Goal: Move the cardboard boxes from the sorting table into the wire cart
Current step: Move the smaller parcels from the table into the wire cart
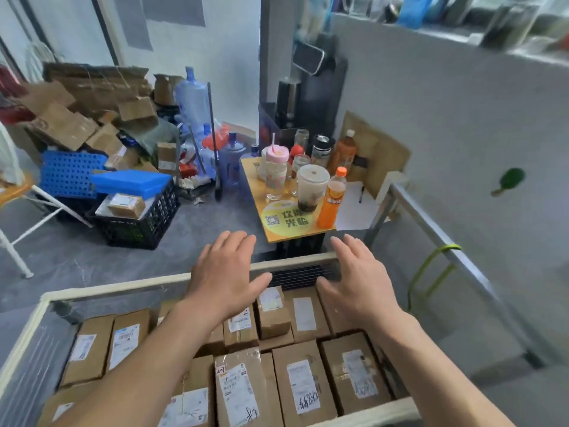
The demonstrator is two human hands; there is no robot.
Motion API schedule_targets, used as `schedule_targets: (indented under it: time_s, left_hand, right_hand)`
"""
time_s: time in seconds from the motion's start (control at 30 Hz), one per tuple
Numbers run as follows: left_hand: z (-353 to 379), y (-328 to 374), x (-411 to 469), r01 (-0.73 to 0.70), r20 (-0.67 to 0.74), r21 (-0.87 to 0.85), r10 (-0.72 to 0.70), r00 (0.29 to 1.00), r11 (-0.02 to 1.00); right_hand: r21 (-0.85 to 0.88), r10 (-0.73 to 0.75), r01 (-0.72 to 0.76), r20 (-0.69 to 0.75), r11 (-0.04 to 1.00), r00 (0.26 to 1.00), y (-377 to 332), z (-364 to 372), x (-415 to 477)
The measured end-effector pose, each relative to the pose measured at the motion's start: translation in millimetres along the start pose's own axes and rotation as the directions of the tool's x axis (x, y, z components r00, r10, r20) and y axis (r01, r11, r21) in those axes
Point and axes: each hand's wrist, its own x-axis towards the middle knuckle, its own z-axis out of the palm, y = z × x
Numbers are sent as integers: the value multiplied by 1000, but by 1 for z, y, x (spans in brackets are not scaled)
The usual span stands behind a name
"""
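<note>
You see small yellow table [284,234] holding orange drink bottle [332,198], milk tea cup [311,188], pink cup [276,174]. Left of it: black crate [144,224], blue tray [131,183], big water jug [193,101].

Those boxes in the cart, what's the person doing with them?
A person is packing cardboard boxes into a wire cart. The cart already looks nearly full, with labelled boxes lying side by side. Right now both hands are empty and open: the left hand and the right hand hover over the far end of the cart, above the boxes. Behind it a small yellow table holds drinks and bottles.
</note>
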Motion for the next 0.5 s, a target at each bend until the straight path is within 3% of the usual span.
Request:
schedule_targets:
  time_s: [0.2, 0.5]
  left_hand:
    - [-27, 31, 9, -259, -55, -60, 255, 965, 964]
    - [-41, 111, -12, -586, -90, -171, 580, 810, 792]
  right_hand:
    - [-121, 150, -164, -119, 979, 982, -9, -39, -39]
    - [-126, 421, -465, -270, 876, 866, 0, -88, -146]
